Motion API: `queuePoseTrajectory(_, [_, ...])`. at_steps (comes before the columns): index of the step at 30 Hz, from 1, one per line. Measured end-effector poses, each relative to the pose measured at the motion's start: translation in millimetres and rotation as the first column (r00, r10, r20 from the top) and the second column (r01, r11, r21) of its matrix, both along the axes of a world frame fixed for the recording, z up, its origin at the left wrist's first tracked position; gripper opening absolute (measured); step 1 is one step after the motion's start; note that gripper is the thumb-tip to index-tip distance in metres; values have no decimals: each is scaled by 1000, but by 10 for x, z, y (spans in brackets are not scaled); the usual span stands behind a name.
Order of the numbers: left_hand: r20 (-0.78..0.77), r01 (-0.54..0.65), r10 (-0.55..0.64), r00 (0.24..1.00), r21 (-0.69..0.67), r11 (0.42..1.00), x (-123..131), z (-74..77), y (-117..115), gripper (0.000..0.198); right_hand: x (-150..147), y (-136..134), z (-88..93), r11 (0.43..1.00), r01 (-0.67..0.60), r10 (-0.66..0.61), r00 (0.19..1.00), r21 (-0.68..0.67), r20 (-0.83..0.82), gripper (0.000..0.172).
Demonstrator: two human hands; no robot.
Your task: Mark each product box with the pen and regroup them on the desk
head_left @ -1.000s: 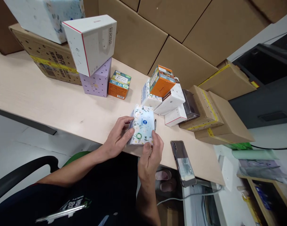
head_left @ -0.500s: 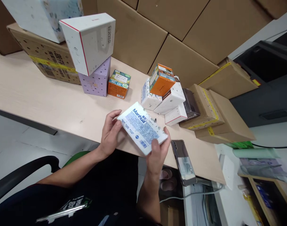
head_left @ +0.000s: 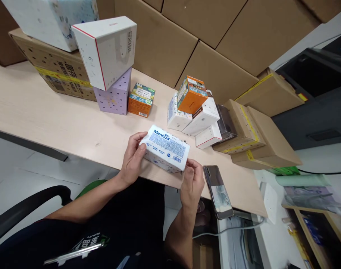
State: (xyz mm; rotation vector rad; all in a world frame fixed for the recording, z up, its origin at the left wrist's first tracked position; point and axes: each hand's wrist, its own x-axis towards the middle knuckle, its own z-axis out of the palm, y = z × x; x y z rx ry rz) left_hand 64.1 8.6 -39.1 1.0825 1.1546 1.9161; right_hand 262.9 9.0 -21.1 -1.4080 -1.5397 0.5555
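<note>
The left hand, at the pack's nine o'clock, pinched its left end, thumb on the near side and fingers bent round the far side. The white Manhua pack sat between both hands; whether it rested on the table could not be told. It looked like a light, soft block in thin, slick film, likely to dent under a hard squeeze, so a flat, gentle hold at its two short ends seemed best. The right hand, at four o'clock, had its fingers against the right end; how firmly they pinched did not show.

For moving, a broad stretch of tabletop ran toward nine o'clock, the roomiest side. A lilac box stood at ten, a small orange box beside it at eleven. At six, the near edge lay close. At one o'clock, an orange carton perched on a floral pack, leaving little slack. A phone lay at four, its lower end seeming to jut past the edge.
</note>
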Motion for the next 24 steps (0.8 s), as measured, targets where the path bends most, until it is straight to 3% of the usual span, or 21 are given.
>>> queuePoseTrajectory(3, [-32,7,-7,999,2,1000,5,-8,-15,36,17,-97,-31,998,-34,18,968,60,251,44])
queuePoseTrajectory(6, [-84,-3,3,996,-9,1000,7,-15,-30,38,-21,-110,-93,996,-63,35,931,65,363,46])
queuePoseTrajectory(9, [-90,-1,3,996,28,1000,13,-18,-32,38,-60,-89,-149,998,-41,25,945,43,325,47])
queuePoseTrajectory(15, [37,4,-9,999,120,993,46,0,-45,39,-36,-18,-170,975,151,-171,978,161,117,41])
queuePoseTrajectory(20, [25,-97,93,995,270,958,80,-54,-67,39,-51,0,-151,984,57,-55,998,170,-15,43])
queuePoseTrajectory(24, [-62,-104,130,990,314,944,68,-87,-60,38,-96,-3,-65,981,29,-28,1000,191,-7,48])
